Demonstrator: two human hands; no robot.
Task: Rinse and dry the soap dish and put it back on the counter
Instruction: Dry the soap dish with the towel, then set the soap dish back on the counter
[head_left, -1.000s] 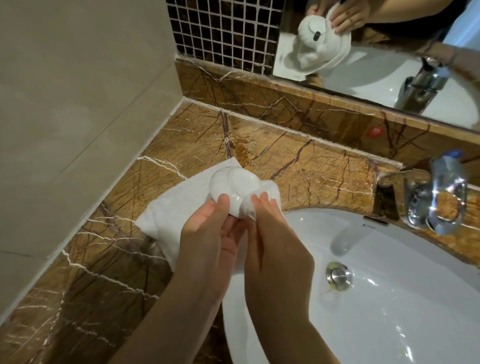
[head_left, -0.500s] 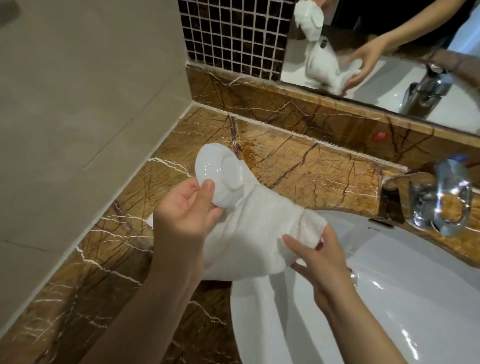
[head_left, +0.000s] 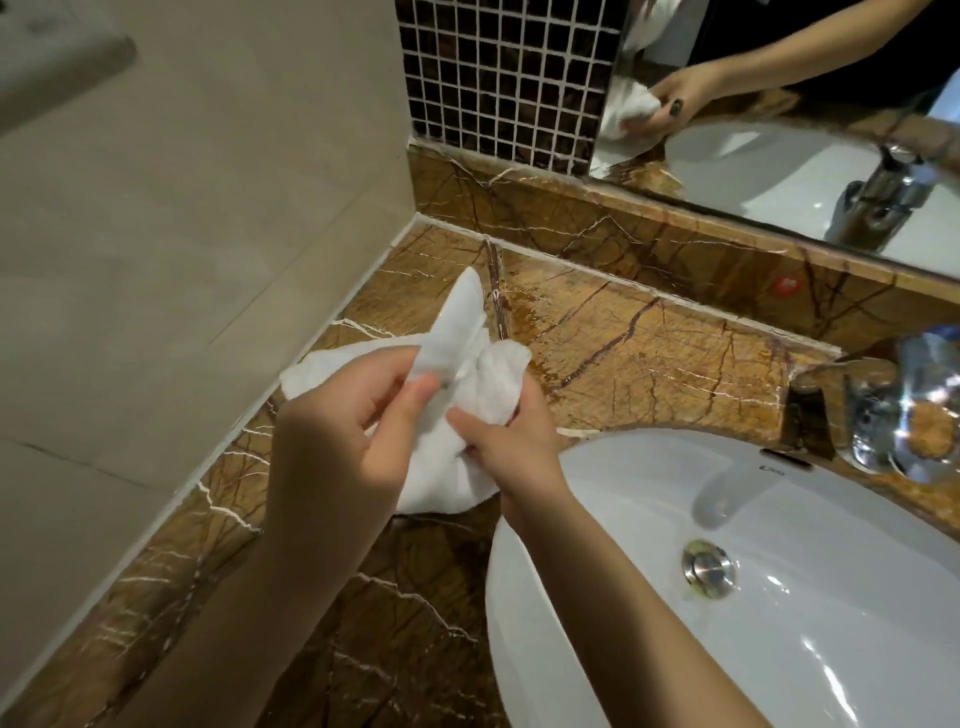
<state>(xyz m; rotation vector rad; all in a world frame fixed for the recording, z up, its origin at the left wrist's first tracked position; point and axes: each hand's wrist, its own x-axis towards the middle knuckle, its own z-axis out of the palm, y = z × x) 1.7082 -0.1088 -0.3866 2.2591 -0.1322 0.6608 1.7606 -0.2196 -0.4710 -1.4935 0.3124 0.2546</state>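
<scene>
Above the marble counter (head_left: 649, 353), my left hand (head_left: 343, 415) pinches the white soap dish (head_left: 457, 317) by its lower rim. The dish stands on edge, tilted, so I see it side-on. My right hand (head_left: 514, 441) grips a bunched part of the white towel (head_left: 493, 384) and presses it against the dish's right face. The rest of the towel hangs below and behind both hands, hiding the lower part of the dish.
The white basin (head_left: 779, 597) with its metal drain plug (head_left: 709, 561) lies to the right. A chrome tap (head_left: 883, 415) stands at the far right. A mirror (head_left: 779, 130) and a dark mosaic wall (head_left: 498, 78) rise behind the counter. A beige tiled wall (head_left: 182, 208) closes the left side.
My right hand came up from the hanging towel end and now presses bunched towel onto the dish. My left hand turned the dish edge-on.
</scene>
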